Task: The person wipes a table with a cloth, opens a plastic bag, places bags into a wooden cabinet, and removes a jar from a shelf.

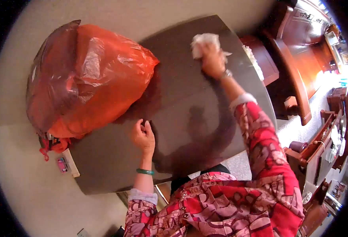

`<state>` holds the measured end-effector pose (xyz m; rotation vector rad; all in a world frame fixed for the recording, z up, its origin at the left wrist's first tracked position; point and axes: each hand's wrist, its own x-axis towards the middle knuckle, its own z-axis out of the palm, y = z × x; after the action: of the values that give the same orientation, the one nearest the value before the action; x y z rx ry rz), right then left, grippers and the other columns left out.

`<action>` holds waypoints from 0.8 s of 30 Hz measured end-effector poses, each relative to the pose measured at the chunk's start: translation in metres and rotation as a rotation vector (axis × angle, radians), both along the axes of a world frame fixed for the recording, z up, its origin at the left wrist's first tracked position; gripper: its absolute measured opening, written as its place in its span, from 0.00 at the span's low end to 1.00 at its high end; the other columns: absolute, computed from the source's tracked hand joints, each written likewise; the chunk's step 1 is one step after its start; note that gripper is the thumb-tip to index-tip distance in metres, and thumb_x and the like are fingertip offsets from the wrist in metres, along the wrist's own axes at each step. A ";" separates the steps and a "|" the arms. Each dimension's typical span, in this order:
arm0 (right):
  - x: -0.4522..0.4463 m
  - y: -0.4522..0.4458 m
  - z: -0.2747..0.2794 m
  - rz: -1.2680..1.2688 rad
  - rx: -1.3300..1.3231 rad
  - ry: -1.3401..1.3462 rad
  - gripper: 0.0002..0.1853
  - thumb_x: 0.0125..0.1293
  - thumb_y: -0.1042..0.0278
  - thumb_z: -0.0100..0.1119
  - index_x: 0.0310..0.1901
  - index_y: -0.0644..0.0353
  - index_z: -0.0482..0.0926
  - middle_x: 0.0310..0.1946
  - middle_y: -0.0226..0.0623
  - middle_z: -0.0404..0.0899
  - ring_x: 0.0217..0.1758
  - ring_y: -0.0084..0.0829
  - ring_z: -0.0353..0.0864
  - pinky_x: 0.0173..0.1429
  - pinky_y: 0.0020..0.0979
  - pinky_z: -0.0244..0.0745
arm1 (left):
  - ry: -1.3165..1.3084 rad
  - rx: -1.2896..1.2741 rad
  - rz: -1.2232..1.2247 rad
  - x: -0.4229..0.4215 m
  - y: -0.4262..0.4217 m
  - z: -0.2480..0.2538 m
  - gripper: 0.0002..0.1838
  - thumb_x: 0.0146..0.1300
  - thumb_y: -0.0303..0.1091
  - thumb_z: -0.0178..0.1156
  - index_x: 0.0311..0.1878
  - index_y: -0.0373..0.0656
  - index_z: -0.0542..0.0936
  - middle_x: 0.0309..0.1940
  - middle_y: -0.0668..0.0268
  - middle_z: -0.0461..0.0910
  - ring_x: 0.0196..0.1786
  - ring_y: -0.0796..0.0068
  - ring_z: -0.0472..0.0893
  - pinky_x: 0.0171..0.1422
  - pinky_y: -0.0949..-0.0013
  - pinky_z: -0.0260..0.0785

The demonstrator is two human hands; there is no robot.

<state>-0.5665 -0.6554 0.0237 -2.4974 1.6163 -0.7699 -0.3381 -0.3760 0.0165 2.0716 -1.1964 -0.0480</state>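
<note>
On the far right part of the dark, glossy tabletop point(178, 94), my right hand point(214, 63) presses on a crumpled white cloth point(205, 41). The cloth bunches out beyond the fingers, and both are a little blurred. My left hand point(143, 137), wearing a green bangle point(145, 172), is near the table's left middle. Its fingers are loosely bent and apart, with nothing in them. Close beyond it bulges a large, full red plastic bag point(107, 75), partly covered by a darker translucent bag point(53, 75). What fills them is hidden.
A pale wall point(154, 17) runs behind the table. Carved wooden seating point(288, 67) stands past the right edge, and wooden furniture point(316, 150) with small items on it sits lower right. A small pink item point(62, 165) shows by the left edge.
</note>
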 end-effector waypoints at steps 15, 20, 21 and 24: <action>0.019 -0.110 0.006 -0.103 0.111 0.181 0.32 0.51 0.71 0.52 0.61 0.41 0.61 0.60 0.32 0.61 0.65 0.33 0.57 0.58 0.56 0.57 | 0.057 -0.041 -0.003 0.010 0.000 -0.019 0.13 0.57 0.35 0.60 0.42 0.38 0.74 0.22 0.69 0.66 0.26 0.77 0.64 0.25 0.74 0.57; -0.088 -0.071 -0.012 -0.127 -0.032 0.017 0.30 0.50 0.76 0.54 0.57 0.41 0.67 0.57 0.34 0.64 0.63 0.38 0.59 0.62 0.54 0.54 | 0.056 0.047 0.018 0.005 -0.001 -0.012 0.14 0.57 0.37 0.60 0.42 0.39 0.74 0.22 0.69 0.66 0.25 0.77 0.64 0.26 0.73 0.59; -0.099 -0.053 -0.008 -0.140 -0.029 0.020 0.30 0.50 0.76 0.54 0.57 0.41 0.67 0.57 0.34 0.64 0.63 0.38 0.59 0.62 0.54 0.54 | 0.033 -0.019 -0.014 0.003 -0.001 -0.011 0.14 0.57 0.37 0.60 0.42 0.39 0.74 0.23 0.68 0.67 0.25 0.76 0.65 0.27 0.72 0.61; -0.123 0.020 0.005 -0.035 0.031 -0.009 0.35 0.44 0.81 0.55 0.58 0.43 0.67 0.56 0.35 0.65 0.63 0.38 0.60 0.63 0.52 0.53 | 0.020 0.043 -0.017 0.001 0.000 -0.002 0.16 0.57 0.38 0.59 0.45 0.39 0.73 0.24 0.67 0.68 0.26 0.74 0.66 0.29 0.70 0.62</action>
<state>-0.6895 -0.6355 0.0289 -2.4471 1.6605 -0.7524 -0.3374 -0.3763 0.0142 2.0932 -1.2107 -0.1036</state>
